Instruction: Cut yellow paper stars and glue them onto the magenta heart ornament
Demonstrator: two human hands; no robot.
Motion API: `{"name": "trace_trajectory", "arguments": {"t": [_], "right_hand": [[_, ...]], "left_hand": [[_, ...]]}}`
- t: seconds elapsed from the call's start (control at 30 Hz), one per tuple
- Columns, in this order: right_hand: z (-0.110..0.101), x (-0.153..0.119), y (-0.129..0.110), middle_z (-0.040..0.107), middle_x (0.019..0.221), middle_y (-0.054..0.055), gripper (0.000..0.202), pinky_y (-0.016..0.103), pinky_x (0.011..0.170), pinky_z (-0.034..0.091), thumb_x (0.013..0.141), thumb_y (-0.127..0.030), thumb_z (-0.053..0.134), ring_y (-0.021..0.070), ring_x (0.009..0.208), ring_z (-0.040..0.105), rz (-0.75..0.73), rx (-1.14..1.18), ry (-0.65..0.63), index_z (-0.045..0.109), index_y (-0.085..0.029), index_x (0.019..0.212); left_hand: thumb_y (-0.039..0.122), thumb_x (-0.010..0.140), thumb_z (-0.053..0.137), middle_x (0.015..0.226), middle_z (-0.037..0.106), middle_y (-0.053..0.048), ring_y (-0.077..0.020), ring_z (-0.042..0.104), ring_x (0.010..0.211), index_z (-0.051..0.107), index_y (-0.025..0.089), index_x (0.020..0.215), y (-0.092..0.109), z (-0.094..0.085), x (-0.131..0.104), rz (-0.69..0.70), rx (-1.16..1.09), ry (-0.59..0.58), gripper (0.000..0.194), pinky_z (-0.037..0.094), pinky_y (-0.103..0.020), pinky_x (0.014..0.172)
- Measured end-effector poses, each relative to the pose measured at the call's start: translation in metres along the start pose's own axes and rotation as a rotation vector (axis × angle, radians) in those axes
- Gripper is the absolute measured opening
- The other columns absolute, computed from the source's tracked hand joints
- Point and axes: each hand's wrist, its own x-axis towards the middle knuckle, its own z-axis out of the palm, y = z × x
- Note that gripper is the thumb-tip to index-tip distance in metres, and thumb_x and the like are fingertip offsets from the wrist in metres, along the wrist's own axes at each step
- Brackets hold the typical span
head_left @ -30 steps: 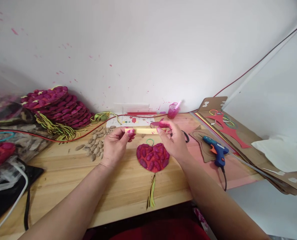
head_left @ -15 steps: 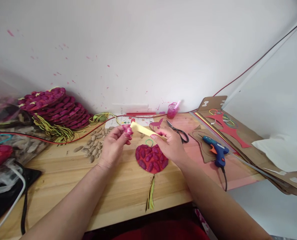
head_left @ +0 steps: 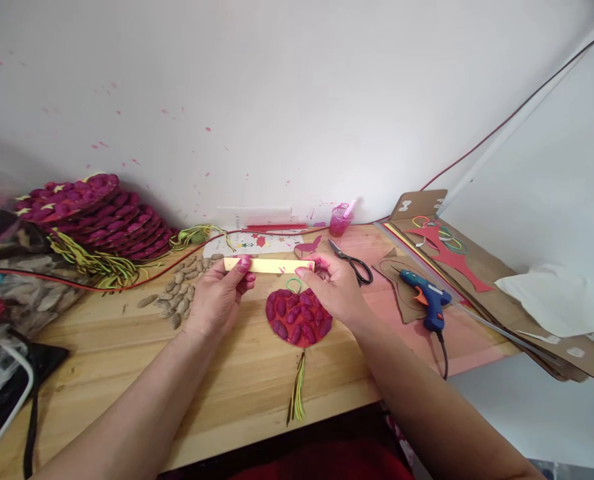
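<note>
Yellow strip [head_left: 269, 266] spans both hands.
Left hand [head_left: 223, 288] pinches one end, right hand [head_left: 335, 285] the other, above surface [head_left: 227, 393].

Parts of the yellow strip [head_left: 271, 267] were covered by the thumbs of the left hand [head_left: 215, 295] and right hand [head_left: 339, 288], and the heart-shaped piece [head_left: 297, 320] was partly hidden by the latter. The white cable [head_left: 29, 375] was cut off at the left edge; the white paper's [head_left: 221, 249] markings were too small to be read.

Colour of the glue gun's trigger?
The glue gun's trigger is orange; shows best in the head view.
</note>
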Motion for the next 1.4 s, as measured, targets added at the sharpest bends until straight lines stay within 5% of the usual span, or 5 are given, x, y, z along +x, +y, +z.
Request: {"name": "trace_trajectory", "arguments": {"t": [0.47, 0.87, 1.13, 1.27, 1.4], "right_hand": [[-0.006, 0.001, -0.003, 0.064, 0.067, 0.001, 0.031, 0.026, 0.056, 0.041, 0.089, -0.044, 0.056, 0.0143, 0.06, 0.054, 0.021, 0.111, 0.046, 0.061, -0.019, 0.07], [-0.005, 0.009, 0.004, 0.06, 0.056, 0.0, 0.043, 0.025, 0.045, 0.038, 0.08, -0.062, 0.062, 0.0133, 0.048, 0.055, 0.253, 0.533, 0.112, 0.054, -0.021, 0.07], [0.004, -0.003, -0.01, 0.065, 0.068, -0.001, 0.033, 0.021, 0.049, 0.039, 0.075, -0.047, 0.076, 0.0093, 0.055, 0.058, 0.398, 0.774, -0.336, 0.064, -0.017, 0.08], [0.008, -0.002, -0.005, 0.063, 0.063, -0.002, 0.027, 0.02, 0.046, 0.034, 0.072, -0.04, 0.079, 0.0091, 0.054, 0.057, 0.381, 0.776, -0.237, 0.066, -0.017, 0.077], [0.005, 0.002, -0.003, 0.062, 0.059, -0.002, 0.025, 0.021, 0.044, 0.035, 0.07, -0.038, 0.079, 0.0092, 0.052, 0.054, 0.34, 0.738, -0.074, 0.067, -0.016, 0.074]], "left_hand": [[0.032, 0.054, 0.091, 0.065, 0.065, 0.002, -0.0068, 0.062, 0.056, 0.067, 0.013, 0.083, 0.0, -0.004, 0.001, -0.034, 0.081, -0.016, 0.043, 0.051, -0.014, 0.054], [0.032, 0.057, 0.089, 0.067, 0.066, 0.003, -0.0097, 0.067, 0.061, 0.067, 0.015, 0.082, 0.001, -0.002, 0.0, 0.067, 0.014, 0.035, 0.038, 0.056, -0.018, 0.06], [0.018, 0.076, 0.075, 0.096, 0.076, -0.006, -0.0209, 0.07, 0.094, 0.077, 0.024, 0.078, -0.005, 0.0, -0.02, 0.571, 0.513, -0.266, 0.007, 0.055, -0.035, 0.089], [0.015, 0.083, 0.066, 0.107, 0.074, -0.005, -0.0206, 0.068, 0.101, 0.079, 0.028, 0.09, -0.007, -0.001, -0.023, 0.663, 0.716, -0.335, 0.02, 0.052, -0.035, 0.094], [0.026, 0.087, 0.064, 0.108, 0.074, -0.006, -0.0187, 0.069, 0.094, 0.073, 0.026, 0.114, -0.009, -0.002, -0.016, 0.485, 0.648, -0.226, 0.028, 0.055, -0.032, 0.087]]}}
